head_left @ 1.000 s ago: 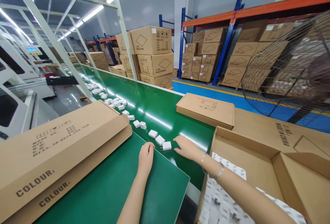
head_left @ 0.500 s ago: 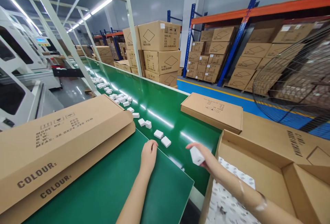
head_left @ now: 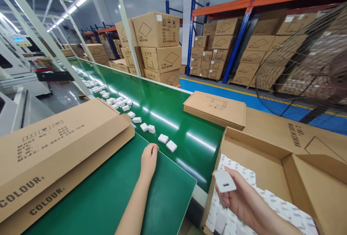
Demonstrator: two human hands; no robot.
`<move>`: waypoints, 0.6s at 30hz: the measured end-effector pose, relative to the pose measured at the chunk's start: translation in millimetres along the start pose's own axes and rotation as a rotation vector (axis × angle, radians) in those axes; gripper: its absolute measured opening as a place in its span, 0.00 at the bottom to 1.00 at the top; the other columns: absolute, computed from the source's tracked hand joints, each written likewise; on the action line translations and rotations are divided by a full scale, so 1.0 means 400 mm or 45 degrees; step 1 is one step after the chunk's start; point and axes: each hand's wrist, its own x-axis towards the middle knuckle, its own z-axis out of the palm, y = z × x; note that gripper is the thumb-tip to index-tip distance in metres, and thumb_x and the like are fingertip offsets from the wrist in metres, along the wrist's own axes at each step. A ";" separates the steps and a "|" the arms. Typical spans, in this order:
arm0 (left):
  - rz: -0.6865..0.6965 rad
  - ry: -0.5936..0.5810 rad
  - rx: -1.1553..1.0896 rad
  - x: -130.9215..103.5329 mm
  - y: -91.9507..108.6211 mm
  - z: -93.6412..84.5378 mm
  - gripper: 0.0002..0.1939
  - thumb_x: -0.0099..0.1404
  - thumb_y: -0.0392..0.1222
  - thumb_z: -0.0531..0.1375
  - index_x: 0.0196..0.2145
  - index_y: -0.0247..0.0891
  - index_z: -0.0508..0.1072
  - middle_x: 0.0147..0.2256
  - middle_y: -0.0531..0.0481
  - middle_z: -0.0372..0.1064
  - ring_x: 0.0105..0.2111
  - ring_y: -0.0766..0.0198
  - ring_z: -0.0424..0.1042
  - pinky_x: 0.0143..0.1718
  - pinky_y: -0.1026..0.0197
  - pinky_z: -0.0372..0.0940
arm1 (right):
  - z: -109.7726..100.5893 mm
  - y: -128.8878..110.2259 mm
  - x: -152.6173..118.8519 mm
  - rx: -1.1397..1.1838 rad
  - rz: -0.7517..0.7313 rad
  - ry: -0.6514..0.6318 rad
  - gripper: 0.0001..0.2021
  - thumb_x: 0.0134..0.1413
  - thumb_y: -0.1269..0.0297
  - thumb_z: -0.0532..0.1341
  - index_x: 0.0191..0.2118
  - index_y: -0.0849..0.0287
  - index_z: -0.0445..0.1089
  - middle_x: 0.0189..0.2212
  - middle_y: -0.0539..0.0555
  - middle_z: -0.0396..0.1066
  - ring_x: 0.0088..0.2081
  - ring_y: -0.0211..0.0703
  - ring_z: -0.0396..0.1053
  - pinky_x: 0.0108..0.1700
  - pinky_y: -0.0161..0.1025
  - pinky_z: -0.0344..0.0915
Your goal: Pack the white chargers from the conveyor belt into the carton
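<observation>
Stacked cartons [head_left: 158, 29], orange-and-blue racks [head_left: 245, 5] and a wire fan [head_left: 295, 65] stand beyond the far edge of the green conveyor belt [head_left: 154, 99], with a strip of blue floor [head_left: 225, 92] between belt and racks. Loose white plugs [head_left: 171, 146] trail along the belt's near side; a wide strip of green shows between them and the far rim. A closed flat box [head_left: 217, 109] sits at the belt's far edge. On the near side, a green board [head_left: 108, 177] runs up to the belt, and flat cartons [head_left: 67, 128] cover its left part. The left hand [head_left: 149, 158] rests at the board's belt-side edge, fingers curled together, with bare board on its right. Right of the belt, the right hand [head_left: 238, 195] is clamped on a white adapter [head_left: 225, 181], slotted end showing, above the near-left wall of an open carton [head_left: 260, 146] partly filled with white pieces [head_left: 276, 202].
</observation>
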 end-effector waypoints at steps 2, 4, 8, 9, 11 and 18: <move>-0.004 -0.010 0.004 -0.002 0.002 -0.002 0.13 0.61 0.44 0.44 0.25 0.41 0.63 0.27 0.53 0.65 0.31 0.62 0.65 0.34 0.61 0.59 | -0.017 -0.018 -0.014 -0.095 -0.015 0.069 0.12 0.50 0.53 0.58 0.31 0.57 0.67 0.25 0.48 0.65 0.26 0.37 0.62 0.28 0.33 0.62; -0.004 -0.019 0.010 -0.003 0.004 -0.003 0.13 0.62 0.44 0.43 0.25 0.41 0.63 0.28 0.53 0.65 0.31 0.62 0.65 0.34 0.61 0.59 | -0.069 -0.052 -0.025 -0.278 -0.110 0.243 0.16 0.45 0.49 0.60 0.34 0.57 0.66 0.28 0.51 0.69 0.31 0.42 0.65 0.33 0.37 0.65; 0.017 -0.019 0.012 -0.002 0.003 -0.002 0.13 0.61 0.44 0.44 0.24 0.41 0.63 0.27 0.52 0.65 0.31 0.62 0.65 0.34 0.61 0.59 | -0.253 -0.142 -0.043 -1.063 -0.522 0.783 0.23 0.42 0.41 0.56 0.40 0.53 0.64 0.37 0.53 0.70 0.39 0.51 0.67 0.40 0.42 0.64; 0.023 -0.017 0.011 -0.001 0.003 -0.002 0.13 0.61 0.43 0.44 0.24 0.41 0.63 0.27 0.52 0.65 0.31 0.62 0.65 0.34 0.61 0.59 | -0.299 -0.160 -0.047 -1.312 -0.536 0.909 0.24 0.41 0.39 0.54 0.39 0.52 0.64 0.36 0.54 0.71 0.39 0.53 0.67 0.39 0.44 0.64; 0.029 -0.014 0.013 -0.001 0.002 -0.001 0.13 0.61 0.44 0.44 0.24 0.41 0.63 0.27 0.52 0.65 0.31 0.61 0.65 0.34 0.61 0.59 | -0.372 -0.181 -0.049 -1.703 -0.451 1.047 0.25 0.40 0.37 0.52 0.37 0.52 0.64 0.32 0.55 0.72 0.37 0.56 0.69 0.35 0.46 0.64; 0.037 -0.019 0.023 -0.005 -0.002 0.001 0.13 0.62 0.44 0.44 0.25 0.41 0.63 0.28 0.52 0.65 0.31 0.61 0.64 0.33 0.60 0.59 | -0.444 -0.131 -0.017 -1.978 -0.241 0.616 0.23 0.46 0.39 0.50 0.33 0.53 0.68 0.31 0.53 0.75 0.36 0.51 0.71 0.35 0.40 0.67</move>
